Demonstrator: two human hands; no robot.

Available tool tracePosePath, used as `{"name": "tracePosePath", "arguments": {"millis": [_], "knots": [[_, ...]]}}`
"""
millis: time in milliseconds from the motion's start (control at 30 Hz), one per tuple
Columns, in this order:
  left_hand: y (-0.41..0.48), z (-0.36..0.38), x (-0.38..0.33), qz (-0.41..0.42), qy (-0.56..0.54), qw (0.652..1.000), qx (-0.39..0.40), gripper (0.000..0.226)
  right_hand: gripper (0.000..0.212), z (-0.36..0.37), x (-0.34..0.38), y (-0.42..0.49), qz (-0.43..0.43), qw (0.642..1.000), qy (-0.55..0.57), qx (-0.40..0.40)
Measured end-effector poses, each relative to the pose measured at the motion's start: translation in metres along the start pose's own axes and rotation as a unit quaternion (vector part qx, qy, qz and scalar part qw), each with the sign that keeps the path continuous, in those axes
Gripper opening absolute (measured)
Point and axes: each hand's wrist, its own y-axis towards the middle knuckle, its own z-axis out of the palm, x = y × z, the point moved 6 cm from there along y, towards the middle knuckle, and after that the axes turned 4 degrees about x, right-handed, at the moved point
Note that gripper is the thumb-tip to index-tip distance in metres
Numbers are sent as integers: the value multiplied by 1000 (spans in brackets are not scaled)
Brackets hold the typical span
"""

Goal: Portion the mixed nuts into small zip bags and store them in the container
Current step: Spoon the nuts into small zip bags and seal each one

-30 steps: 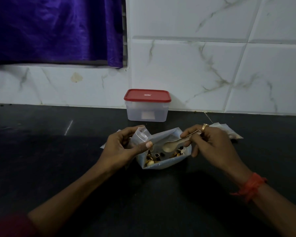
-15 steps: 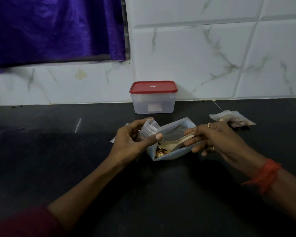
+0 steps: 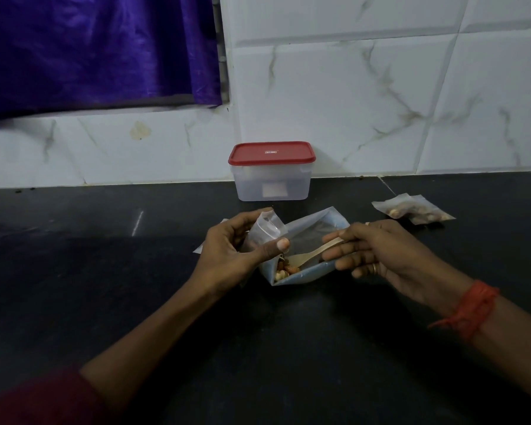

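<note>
so right now my left hand [image 3: 236,256] is pinching a small zip bag [image 3: 265,230] between thumb and fingers. its mouth points up and looks only partly open, and it sits just over the left end of the big pouch [image 3: 316,228]. that pouch sits on the dark counter [image 3: 74,271] with the mixed nuts [image 3: 284,269] heaped in its near left corner. my right hand [image 3: 390,256] is curled round the handle of a wooden spoon [image 3: 313,254], with the bowl dipped down among the nuts. can't tell in this light whether there's anything on it.

stuff i'm worried about:
- that little bag is floppy and its opening looks narrow next to the spoon, so a full scoop could easily dump nuts on the counter instead of inside.
- neither hand is gripping the pouch. if i lever the spoon against its wall, i reckon it folds or tips and spills.
- my thumb is pressing the small bag's front, which could squash the mouth shut just as the spoon arrives.

the container [image 3: 272,182] is back at the tiled wall [image 3: 380,102] with its red lid [image 3: 272,153] on. two filled bags [image 3: 411,210] lie off to the right, well apart from it, so nothing's stored yet.
</note>
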Motion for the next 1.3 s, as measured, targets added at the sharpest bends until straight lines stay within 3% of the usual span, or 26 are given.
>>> {"name": "tracePosePath", "arguments": {"millis": [167, 367, 600, 767, 867, 1000, 1300], "knots": [[2, -2, 3, 7, 33, 999, 14, 74, 28, -13, 4, 1, -36, 997, 29, -54], [2, -2, 3, 8, 37, 999, 9, 69, 30, -18, 3, 2, -47, 996, 38, -63], [1, -2, 4, 1, 26, 1000, -6, 69, 24, -25, 23, -5, -172, 966, -157, -115], [2, -2, 5, -3, 23, 1000, -6, 62, 19, -18, 29, -8, -204, 948, -240, -43], [2, -1, 4, -2, 18, 1000, -5, 57, 19, -11, 21, -5, -172, 962, -212, -16], [1, 2, 1, -1, 9, 1000, -1, 52, 20, 0, 8, -1, -100, 991, -90, 12], [1, -1, 1, 8, 17, 1000, -17, 54, 22, -6, 4, 3, -44, 999, 27, 4]]}}
